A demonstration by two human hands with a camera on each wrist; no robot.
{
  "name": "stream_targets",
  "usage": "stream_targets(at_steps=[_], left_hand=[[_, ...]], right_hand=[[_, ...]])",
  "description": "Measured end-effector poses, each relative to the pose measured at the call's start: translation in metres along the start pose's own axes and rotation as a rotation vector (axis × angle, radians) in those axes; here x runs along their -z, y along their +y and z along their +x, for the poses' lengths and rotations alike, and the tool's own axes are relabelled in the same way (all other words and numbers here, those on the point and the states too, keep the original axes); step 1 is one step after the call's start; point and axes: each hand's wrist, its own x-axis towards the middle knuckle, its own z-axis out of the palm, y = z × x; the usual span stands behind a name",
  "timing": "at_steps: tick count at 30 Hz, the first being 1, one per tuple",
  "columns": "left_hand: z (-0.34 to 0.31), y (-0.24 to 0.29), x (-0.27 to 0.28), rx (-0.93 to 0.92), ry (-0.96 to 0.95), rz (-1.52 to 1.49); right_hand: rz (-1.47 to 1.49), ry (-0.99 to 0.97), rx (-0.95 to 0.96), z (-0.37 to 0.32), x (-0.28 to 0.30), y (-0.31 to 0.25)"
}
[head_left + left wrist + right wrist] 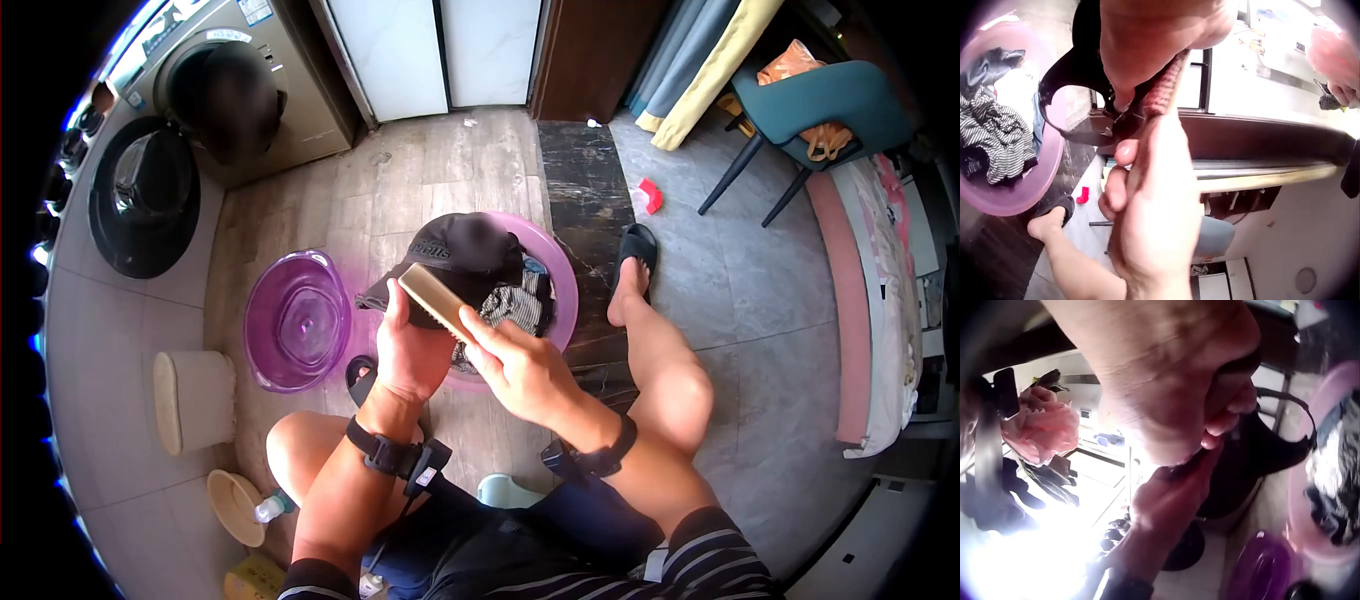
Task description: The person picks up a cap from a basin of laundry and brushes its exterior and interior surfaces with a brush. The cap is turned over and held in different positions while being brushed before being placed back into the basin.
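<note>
Tan brush [436, 300] pinched at the near end by curled fingers and thumb of the right hand [525, 378] — set bristle side down by the black cap [440, 243], up over the pink basin [568, 290] of clothes [514, 306]. Seems gripped, that cap, in the left hand [413, 357], with thumb raised beside the brush's far end and other fingers too hidden to tell how tightly closed. Could skid onto that thumb if pushed at a slant, or — with too loose a hold — drop into the clothes.
</note>
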Motion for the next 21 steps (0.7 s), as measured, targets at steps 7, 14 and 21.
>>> stream_targets(at_steps=[7, 14, 21], left_hand=[[0.001, 0.003, 0.001, 0.012, 0.032, -0.075], [0.001, 0.004, -0.004, 0.028, 0.033, -0.023], [-0.001, 0.003, -0.006, 0.044, -0.01, -0.063]], right_hand=[[0.021, 0.042, 0.038, -0.002, -0.012, 0.005], [-0.036, 0.116, 0.003, 0.001, -0.01, 0.019], [-0.051, 0.054, -0.023, 0.001, -0.003, 0.012]])
